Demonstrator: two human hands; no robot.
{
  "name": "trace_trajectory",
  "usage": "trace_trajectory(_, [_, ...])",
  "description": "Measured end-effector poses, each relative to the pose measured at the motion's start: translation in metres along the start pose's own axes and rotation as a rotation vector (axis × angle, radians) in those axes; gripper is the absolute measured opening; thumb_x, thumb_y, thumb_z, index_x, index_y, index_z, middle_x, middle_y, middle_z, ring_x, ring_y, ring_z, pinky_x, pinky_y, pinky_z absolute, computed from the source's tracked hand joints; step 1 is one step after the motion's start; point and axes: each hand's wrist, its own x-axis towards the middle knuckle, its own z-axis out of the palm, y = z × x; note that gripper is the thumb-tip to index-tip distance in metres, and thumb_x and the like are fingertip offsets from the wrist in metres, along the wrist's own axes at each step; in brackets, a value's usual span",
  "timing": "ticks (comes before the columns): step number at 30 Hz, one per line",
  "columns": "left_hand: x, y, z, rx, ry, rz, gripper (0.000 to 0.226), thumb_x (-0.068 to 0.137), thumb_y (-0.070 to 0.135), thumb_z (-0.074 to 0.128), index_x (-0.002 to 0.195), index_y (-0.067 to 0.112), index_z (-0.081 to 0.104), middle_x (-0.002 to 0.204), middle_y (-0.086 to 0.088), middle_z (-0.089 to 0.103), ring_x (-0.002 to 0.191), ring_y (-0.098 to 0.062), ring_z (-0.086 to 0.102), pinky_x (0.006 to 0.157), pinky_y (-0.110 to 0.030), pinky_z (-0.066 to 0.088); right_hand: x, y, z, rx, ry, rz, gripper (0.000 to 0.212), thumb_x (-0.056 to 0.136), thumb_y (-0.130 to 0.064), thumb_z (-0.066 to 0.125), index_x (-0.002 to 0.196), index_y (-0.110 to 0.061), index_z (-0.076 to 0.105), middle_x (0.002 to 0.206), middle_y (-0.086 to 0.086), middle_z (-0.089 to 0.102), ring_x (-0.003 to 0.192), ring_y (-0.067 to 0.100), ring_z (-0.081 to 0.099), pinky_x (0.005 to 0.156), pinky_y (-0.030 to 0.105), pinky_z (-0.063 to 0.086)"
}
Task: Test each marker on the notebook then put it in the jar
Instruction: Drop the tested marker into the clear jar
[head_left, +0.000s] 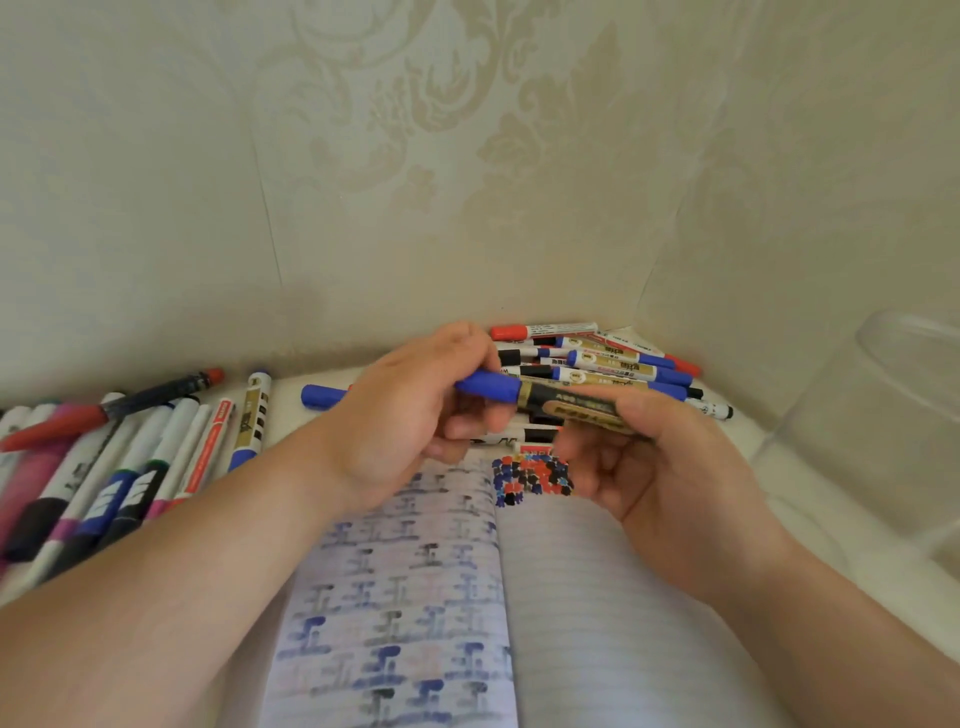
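The left hand (410, 415) curls its fingers and thumb round the blue cap (488, 387) of a marker (561, 402), while the right hand (660, 457) grips the gold and black barrel of the same marker from below, fingers wrapped round it. The marker lies level between the two hands, cap to the left, held above the top edge of the open notebook (597, 597). The cap sits on the barrel's end; whether it is fully seated or partly drawn off cannot be told. Just under the hands, at the top of the notebook's right page, is a cluster of test marks (532, 475) in blue, red and black. The left page shows faint ink bled through from other pages in rows of blurred shapes. Beyond the hands, against the patterned wall (467, 156), lies a heap of markers (613, 358) with blue, red and black caps. A second spread of markers (130, 457) lies to the left of the left forearm, in white, pink, red and blue. A loose blue-capped marker (322, 396) lies just behind the left wrist. At the right edge stands a clear jar (883, 441), well apart from the held marker.
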Motion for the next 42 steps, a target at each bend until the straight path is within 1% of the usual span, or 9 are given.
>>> trace_trajectory(6, [0.003,-0.002,0.005,-0.290,0.062,-0.120,0.042,0.101,0.056,0.035,0.079,0.023,0.047,0.054,0.000,0.031,0.051,-0.011,0.019,0.049,-0.023,0.008,-0.003,0.001,0.002,-0.382,0.020,-0.182,0.023,0.102,-0.032,0.052,0.101,-0.033,0.075,0.058,0.008,0.050,0.051,0.020,0.042,0.050,0.023,0.038])
trace_trajectory(10, [0.004,-0.001,0.004,-0.389,0.071,-0.174,0.042,0.099,0.059,0.039,0.075,0.026,0.048,0.056,0.005,0.017,0.054,-0.010,0.010,0.050,-0.022,0.006,-0.001,0.007,0.004,-0.348,-0.025,-0.153,0.028,0.098,-0.034,0.048,0.114,-0.019,0.066,0.062,0.006,0.044,0.050,0.020,0.039,0.048,0.025,0.037])
trace_trajectory(18, [0.001,-0.001,0.013,-0.170,0.118,-0.091,0.028,0.102,0.028,0.035,0.075,0.022,0.026,0.057,0.001,0.015,0.055,-0.015,0.007,0.050,-0.026,0.007,-0.007,0.009,0.010,-0.317,0.030,-0.199,0.016,0.111,-0.022,0.045,0.110,-0.020,0.060,0.057,-0.008,0.041,0.050,0.017,0.039,0.050,0.021,0.037])
trace_trajectory(23, [-0.004,-0.007,0.005,0.316,0.038,0.094,0.042,0.110,0.038,0.032,0.088,0.003,0.042,0.061,-0.001,0.028,0.056,-0.020,0.021,0.049,-0.033,0.021,-0.019,-0.013,0.009,-0.574,0.102,-0.334,0.016,0.104,-0.031,0.049,0.099,-0.045,0.054,0.067,-0.001,0.055,0.057,0.020,0.052,0.055,0.031,0.043])
trace_trajectory(26, [-0.006,-0.018,-0.004,0.917,0.003,0.369,0.046,0.105,0.062,0.026,0.097,0.026,0.054,0.072,0.008,0.054,0.067,-0.014,0.050,0.065,-0.036,0.045,-0.042,-0.042,0.012,-0.791,0.201,-0.512,0.024,0.095,-0.032,0.063,0.097,-0.052,0.050,0.081,0.002,0.061,0.065,0.034,0.057,0.057,0.051,0.050])
trace_trajectory(32, [-0.008,-0.021,-0.010,1.029,0.221,0.508,0.015,0.099,0.043,0.053,0.087,0.036,0.058,0.073,0.011,0.057,0.074,-0.010,0.053,0.065,-0.036,0.045,-0.100,-0.139,-0.021,-0.760,0.619,-0.969,0.045,0.095,-0.005,0.071,0.112,-0.035,0.041,0.104,0.009,0.070,0.074,0.032,0.067,0.067,0.046,0.057])
trace_trajectory(36, [-0.017,-0.004,-0.031,1.309,0.297,0.359,0.014,0.095,0.037,0.064,0.083,0.042,0.059,0.082,0.017,0.056,0.085,-0.009,0.053,0.072,-0.033,0.044,-0.109,-0.162,-0.062,-0.958,0.844,-0.784,0.035,0.094,-0.028,0.072,0.097,-0.048,0.044,0.087,-0.016,0.064,0.066,0.011,0.059,0.064,0.037,0.051])
trace_trajectory(39, [-0.043,0.007,-0.058,1.567,0.463,0.133,0.008,0.093,0.045,0.060,0.090,0.038,0.062,0.091,0.008,0.057,0.093,-0.022,0.056,0.073,-0.034,0.046,-0.107,-0.150,-0.082,-1.156,0.780,-0.541,0.018,0.095,-0.037,0.069,0.103,-0.042,0.054,0.093,-0.016,0.063,0.069,0.012,0.058,0.063,0.032,0.046])
trace_trajectory(42, [-0.077,0.007,-0.081,1.645,0.591,-0.095,0.017,0.088,0.050,0.055,0.087,0.033,0.052,0.094,0.005,0.050,0.093,-0.024,0.056,0.074,-0.034,0.048,-0.104,-0.142,-0.087,-1.190,0.749,-0.544,0.021,0.096,-0.038,0.070,0.115,-0.039,0.064,0.099,-0.017,0.066,0.069,0.018,0.059,0.070,0.035,0.051])
